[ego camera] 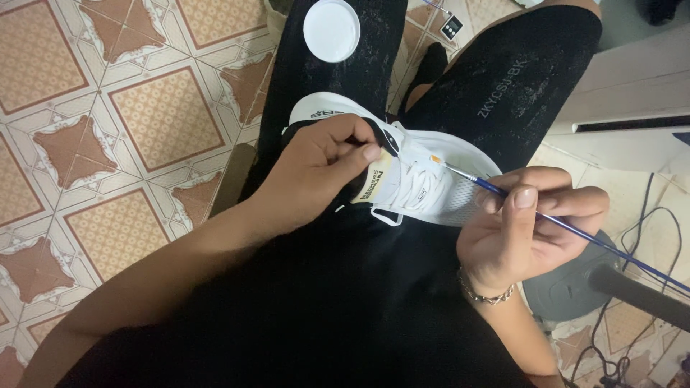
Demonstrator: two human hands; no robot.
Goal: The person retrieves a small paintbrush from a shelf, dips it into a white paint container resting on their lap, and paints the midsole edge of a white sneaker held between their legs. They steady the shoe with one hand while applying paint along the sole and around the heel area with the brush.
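Note:
A white sneaker with white laces and a black collar lies across my lap. My left hand grips it at the collar and tongue, thumb pressed on the cream tongue label. My right hand pinches a thin blue-handled paintbrush. Its orange-tipped bristles touch the sneaker's upper beside the laces. The long handle runs off to the lower right. A chain bracelet sits on my right wrist.
A round white lid rests on my left thigh, above the sneaker. Patterned brown and cream floor tiles lie to the left. A grey round stand base with a pole and black cables is at the lower right. White furniture stands at the upper right.

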